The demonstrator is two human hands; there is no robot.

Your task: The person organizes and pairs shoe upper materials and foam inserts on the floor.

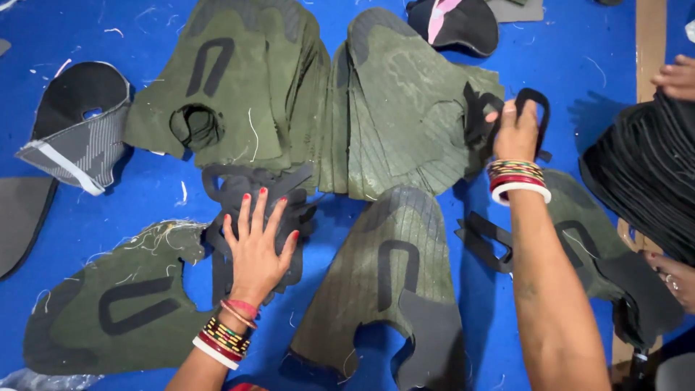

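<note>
My left hand (pixel 255 247) lies flat, fingers spread, on a pile of dark grey U-shaped fabric pieces (pixel 239 185) on the blue surface (pixel 152 192). My right hand (pixel 515 130) is closed on a black U-shaped strip (pixel 539 108) at the right edge of a stack of olive green shoe-upper panels (pixel 405 108). A single olive panel with a black U-shaped patch (pixel 391 282) lies between my arms. Both wrists wear coloured bangles.
Another olive stack (pixel 239 80) sits at the top left, one olive panel (pixel 123 304) at the lower left, another (pixel 586 239) at the right. A grey-black upper (pixel 76 123) lies far left. Another person's hands (pixel 677 76) work a stack of black pieces (pixel 644 174) at the right.
</note>
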